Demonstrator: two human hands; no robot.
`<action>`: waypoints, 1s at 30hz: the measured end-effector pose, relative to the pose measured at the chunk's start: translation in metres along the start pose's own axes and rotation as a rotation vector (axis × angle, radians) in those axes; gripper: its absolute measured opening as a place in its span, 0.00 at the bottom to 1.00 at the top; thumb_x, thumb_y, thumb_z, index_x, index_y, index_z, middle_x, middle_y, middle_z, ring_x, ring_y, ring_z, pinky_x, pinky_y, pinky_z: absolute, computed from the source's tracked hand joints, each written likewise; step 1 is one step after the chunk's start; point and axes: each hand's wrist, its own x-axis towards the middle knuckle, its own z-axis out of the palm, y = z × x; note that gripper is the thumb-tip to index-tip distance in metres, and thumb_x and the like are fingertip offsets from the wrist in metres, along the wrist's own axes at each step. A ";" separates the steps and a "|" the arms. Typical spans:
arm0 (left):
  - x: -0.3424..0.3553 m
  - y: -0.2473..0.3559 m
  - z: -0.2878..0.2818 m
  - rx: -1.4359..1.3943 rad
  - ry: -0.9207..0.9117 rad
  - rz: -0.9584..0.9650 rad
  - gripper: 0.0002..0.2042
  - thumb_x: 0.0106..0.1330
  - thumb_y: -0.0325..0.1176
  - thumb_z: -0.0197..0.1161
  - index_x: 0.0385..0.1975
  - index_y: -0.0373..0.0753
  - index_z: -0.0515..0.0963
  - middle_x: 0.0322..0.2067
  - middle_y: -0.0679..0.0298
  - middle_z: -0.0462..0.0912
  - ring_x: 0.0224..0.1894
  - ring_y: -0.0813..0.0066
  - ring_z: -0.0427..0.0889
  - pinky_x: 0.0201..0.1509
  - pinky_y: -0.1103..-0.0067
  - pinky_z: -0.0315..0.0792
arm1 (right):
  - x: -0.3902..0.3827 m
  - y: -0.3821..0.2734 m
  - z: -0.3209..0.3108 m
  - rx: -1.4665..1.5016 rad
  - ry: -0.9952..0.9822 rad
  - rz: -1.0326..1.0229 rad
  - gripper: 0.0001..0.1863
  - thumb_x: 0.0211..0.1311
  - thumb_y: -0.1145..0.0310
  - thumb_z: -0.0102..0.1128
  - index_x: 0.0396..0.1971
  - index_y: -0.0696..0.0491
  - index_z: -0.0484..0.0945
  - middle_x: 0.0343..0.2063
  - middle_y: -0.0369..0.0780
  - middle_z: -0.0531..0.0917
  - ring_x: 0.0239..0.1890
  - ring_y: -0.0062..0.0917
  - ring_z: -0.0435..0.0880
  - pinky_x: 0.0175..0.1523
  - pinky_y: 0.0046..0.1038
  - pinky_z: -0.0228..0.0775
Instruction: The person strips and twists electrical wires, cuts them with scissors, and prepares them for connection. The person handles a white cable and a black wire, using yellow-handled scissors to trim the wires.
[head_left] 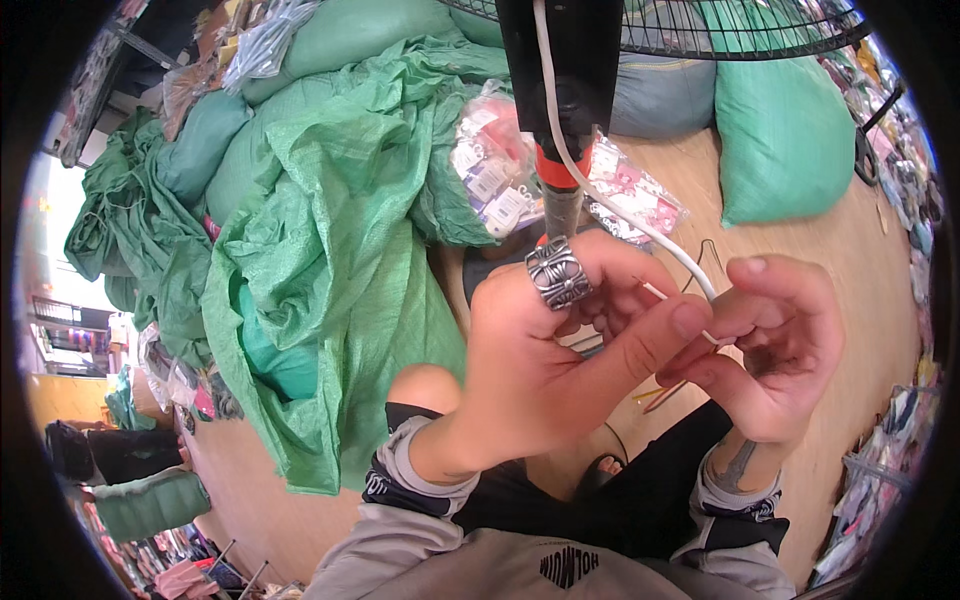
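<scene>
My left hand [560,365], with a wide silver ring [558,273] on one finger, is closed with thumb and fingertip pinching a thin white wire [654,290]. Its bare end sticks up past the thumb. Close beside it, my right hand [785,350] is curled with thumb and fingers pinched around a short white piece of the wire near the left thumb tip. A thicker white cable [632,207] hangs down the front of a black stand [556,75] and passes behind the fingers of my right hand. Where it joins the thin wire is hidden.
A black wire fan grille [745,35] juts in at the top. Large green woven sacks [330,230] lie at the left, another full sack [785,145] at the back right. Clear bags of packaged goods [495,165] lie around the stand's foot. Piled clothes [870,490] line the right edge.
</scene>
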 end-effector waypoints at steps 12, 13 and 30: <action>0.006 -0.002 -0.007 0.304 -0.065 0.011 0.11 0.56 0.18 0.67 0.38 0.29 0.77 0.34 0.58 0.83 0.33 0.77 0.82 0.38 0.83 0.76 | 0.003 0.027 0.012 -0.082 0.400 -0.120 0.25 0.56 0.76 0.66 0.52 0.61 0.67 0.30 0.45 0.85 0.29 0.28 0.86 0.31 0.16 0.75; 0.005 0.000 -0.008 0.314 -0.052 -0.017 0.10 0.56 0.17 0.67 0.37 0.29 0.78 0.33 0.58 0.83 0.34 0.76 0.82 0.38 0.83 0.76 | 0.003 0.028 0.013 -0.123 0.418 -0.129 0.23 0.56 0.77 0.65 0.51 0.61 0.68 0.30 0.45 0.85 0.30 0.29 0.86 0.31 0.16 0.75; 0.010 -0.002 -0.015 0.625 -0.039 0.101 0.06 0.55 0.21 0.66 0.32 0.35 0.82 0.30 0.61 0.80 0.30 0.75 0.78 0.33 0.82 0.69 | 0.016 0.016 0.017 -0.260 0.209 -0.052 0.21 0.50 0.89 0.62 0.46 0.63 0.72 0.36 0.45 0.80 0.41 0.26 0.82 0.42 0.22 0.78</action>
